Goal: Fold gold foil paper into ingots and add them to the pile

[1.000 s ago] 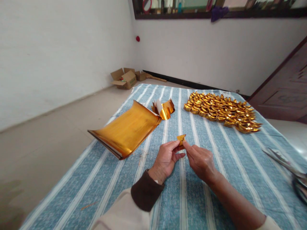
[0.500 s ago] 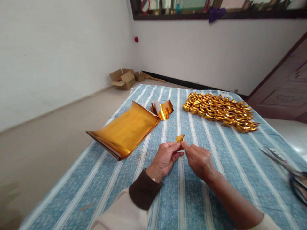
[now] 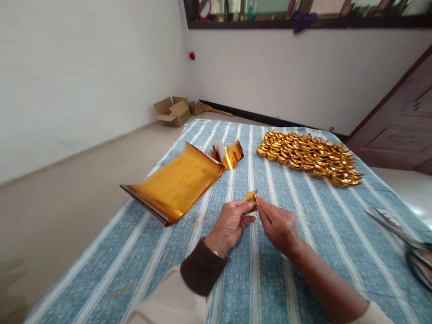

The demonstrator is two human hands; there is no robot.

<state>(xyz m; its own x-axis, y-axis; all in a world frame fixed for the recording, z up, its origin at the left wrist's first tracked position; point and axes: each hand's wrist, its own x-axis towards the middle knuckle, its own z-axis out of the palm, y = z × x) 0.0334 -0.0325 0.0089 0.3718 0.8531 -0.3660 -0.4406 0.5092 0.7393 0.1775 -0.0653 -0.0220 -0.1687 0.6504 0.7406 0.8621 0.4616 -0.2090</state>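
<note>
1. Hands: left hand (image 3: 230,221) and right hand (image 3: 277,224) meet above the striped cloth (image 3: 303,234) on the table, both pinching one small gold paper piece (image 3: 252,196) at the fingertips.
2. Gold sheets (image 3: 175,182): curled stack, left of the hands.
3. Folded gold pieces (image 3: 308,156): heap at far right.
4. Scissors (image 3: 405,243): near right edge.

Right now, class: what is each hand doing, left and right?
Left hand: closed, pinching the small folded gold paper.
Right hand: closed, fingertips pinching the same gold paper from the other side.
</note>
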